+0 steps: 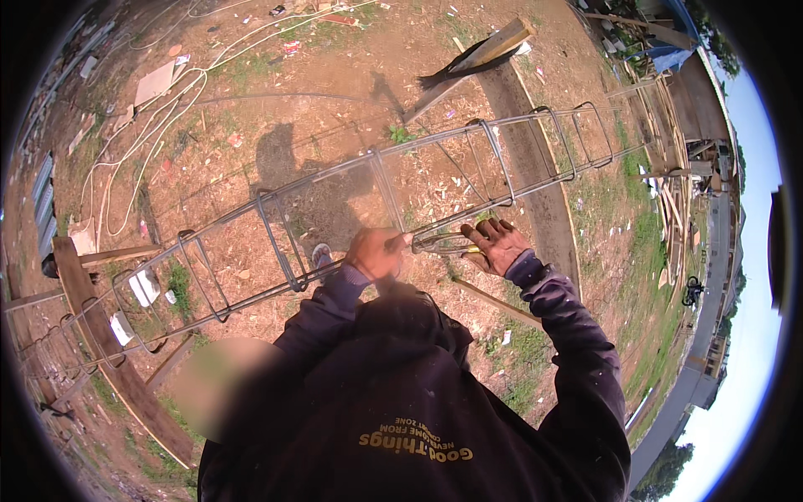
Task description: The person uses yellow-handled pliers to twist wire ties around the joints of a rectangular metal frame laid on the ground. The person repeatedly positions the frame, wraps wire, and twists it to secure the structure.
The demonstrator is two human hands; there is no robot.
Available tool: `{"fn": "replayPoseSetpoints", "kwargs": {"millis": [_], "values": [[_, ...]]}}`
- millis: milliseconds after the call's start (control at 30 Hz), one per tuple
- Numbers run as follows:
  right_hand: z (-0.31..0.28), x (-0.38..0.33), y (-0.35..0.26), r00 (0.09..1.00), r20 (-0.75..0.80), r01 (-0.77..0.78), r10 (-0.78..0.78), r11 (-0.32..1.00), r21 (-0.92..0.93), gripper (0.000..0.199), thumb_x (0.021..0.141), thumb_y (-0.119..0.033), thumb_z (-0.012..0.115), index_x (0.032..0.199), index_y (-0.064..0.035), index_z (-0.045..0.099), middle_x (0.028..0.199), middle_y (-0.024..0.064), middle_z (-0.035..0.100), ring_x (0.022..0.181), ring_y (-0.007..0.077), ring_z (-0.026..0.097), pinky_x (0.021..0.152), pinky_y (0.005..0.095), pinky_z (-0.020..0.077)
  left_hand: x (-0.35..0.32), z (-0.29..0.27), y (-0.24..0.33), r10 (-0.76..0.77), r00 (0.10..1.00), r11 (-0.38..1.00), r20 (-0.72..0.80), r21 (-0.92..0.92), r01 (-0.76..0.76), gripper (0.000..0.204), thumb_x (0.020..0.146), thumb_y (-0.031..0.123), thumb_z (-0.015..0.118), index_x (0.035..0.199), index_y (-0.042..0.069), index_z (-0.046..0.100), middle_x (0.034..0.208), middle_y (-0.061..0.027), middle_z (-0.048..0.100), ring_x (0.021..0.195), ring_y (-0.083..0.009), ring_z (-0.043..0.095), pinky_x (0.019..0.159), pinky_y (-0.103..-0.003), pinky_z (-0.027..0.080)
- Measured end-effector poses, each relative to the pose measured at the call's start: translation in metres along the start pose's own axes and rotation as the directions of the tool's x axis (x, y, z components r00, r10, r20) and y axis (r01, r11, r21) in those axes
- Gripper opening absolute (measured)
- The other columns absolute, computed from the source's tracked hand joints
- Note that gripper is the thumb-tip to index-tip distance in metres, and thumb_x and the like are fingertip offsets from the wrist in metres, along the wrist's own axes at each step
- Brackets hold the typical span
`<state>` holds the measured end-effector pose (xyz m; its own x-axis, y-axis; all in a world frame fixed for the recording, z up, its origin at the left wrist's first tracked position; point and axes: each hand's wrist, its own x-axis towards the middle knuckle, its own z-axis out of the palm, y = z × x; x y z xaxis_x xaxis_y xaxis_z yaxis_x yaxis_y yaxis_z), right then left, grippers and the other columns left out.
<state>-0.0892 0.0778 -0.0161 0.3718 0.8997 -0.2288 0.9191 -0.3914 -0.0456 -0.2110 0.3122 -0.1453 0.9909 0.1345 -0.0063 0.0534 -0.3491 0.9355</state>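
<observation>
A long steel rebar cage (pixel 322 176) with rectangular stirrups crosses in front of me, rising from lower left to upper right. My left hand (pixel 374 253) is closed at the cage's near bar, where a stirrup (pixel 386 191) comes down to it. The fingers' exact hold is partly hidden and blurred. Just to the right, my right hand (pixel 499 245) grips metal pliers (pixel 447 243) by the handles, with the thumb on a yellowish part. Their jaw end points left, toward my left hand, close to the near bar.
Wooden planks stand under the cage at the left (pixel 109 343) and right (pixel 535 159). A timber post (pixel 493 48) with black cloth leans beyond it. Pale hose (pixel 201 77) lies looped at the far left. Stacked lumber (pixel 672 205) and a bicycle (pixel 693 290) are at the right.
</observation>
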Motion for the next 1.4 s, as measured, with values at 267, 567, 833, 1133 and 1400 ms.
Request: {"fn": "replayPoseSetpoints", "kwargs": {"millis": [267, 567, 833, 1133, 1400], "values": [[0.047, -0.048, -0.058, 0.622, 0.777, -0.783, -0.102, -0.108, 0.613, 0.037, 0.091, -0.038, 0.065, 0.101, -0.0032, 0.056, 0.067, 0.0127, 0.061, 0.065, 0.0296, 0.065, 0.058, 0.0384, 0.0502, -0.003, -0.004, 0.011, -0.078, 0.994, 0.997, 0.078, -0.015, 0.080, 0.038, 0.090, 0.036, 0.062, 0.069, 0.004, 0.062, 0.061, -0.0169, 0.056, 0.058, -0.0377, 0.057, 0.057, -0.044, 0.043], [-0.007, -0.027, -0.032, 0.962, 0.080, -0.263, 0.262, 0.965, -0.010, 0.057, 0.089, -0.040, 0.064, 0.131, -0.0044, 0.050, 0.106, 0.0139, 0.056, 0.099, 0.0308, 0.055, 0.086, 0.0437, 0.0455, -0.001, -0.006, 0.013, -0.026, 1.000, 0.999, 0.009, 0.027, 0.026, 0.034, 0.093, 0.030, 0.061, 0.072, 0.003, 0.062, 0.059, -0.0171, 0.054, 0.054, -0.0368, 0.056, 0.054, -0.044, 0.042], [-0.052, -0.020, -0.033, 0.822, 0.517, -0.309, 0.241, 0.950, 0.048, 0.024, 0.092, -0.022, 0.058, 0.102, 0.0000, 0.057, 0.071, 0.0136, 0.067, 0.068, 0.0325, 0.069, 0.064, 0.0429, 0.0553, -0.018, -0.015, 0.035, 0.109, 0.960, 0.985, -0.260, 0.158, -0.069, 0.043, 0.084, 0.030, 0.071, 0.114, 0.001, 0.062, 0.101, -0.0234, 0.060, 0.092, -0.0383, 0.060, 0.081, -0.044, 0.047], [-0.113, 0.131, -0.016, 0.831, 0.556, 0.089, -0.008, 0.989, -0.118, 0.031, 0.058, -0.022, 0.079, 0.076, 0.0018, 0.072, 0.072, 0.0191, 0.068, 0.070, 0.0337, 0.070, 0.062, 0.0404, 0.0551, 0.022, 0.058, 0.115, 0.097, 0.864, 0.995, -0.494, 0.037, -0.090, 0.070, 0.071, 0.025, 0.081, 0.124, -0.005, 0.047, 0.114, -0.0229, 0.060, 0.100, -0.0404, 0.061, 0.085, -0.047, 0.049], [-0.114, 0.074, -0.009, 0.959, -0.267, 0.284, -0.098, 0.287, 0.915, 0.032, 0.087, -0.027, 0.073, 0.094, 0.0020, 0.061, 0.085, 0.0153, 0.068, 0.079, 0.0311, 0.069, 0.068, 0.0424, 0.0520, 0.019, 0.067, 0.081, -0.061, 0.829, 0.990, -0.556, -0.138, -0.019, 0.034, 0.072, 0.017, 0.075, 0.101, 0.006, 0.060, 0.081, -0.0130, 0.063, 0.074, -0.0354, 0.065, 0.063, -0.043, 0.051]]}}
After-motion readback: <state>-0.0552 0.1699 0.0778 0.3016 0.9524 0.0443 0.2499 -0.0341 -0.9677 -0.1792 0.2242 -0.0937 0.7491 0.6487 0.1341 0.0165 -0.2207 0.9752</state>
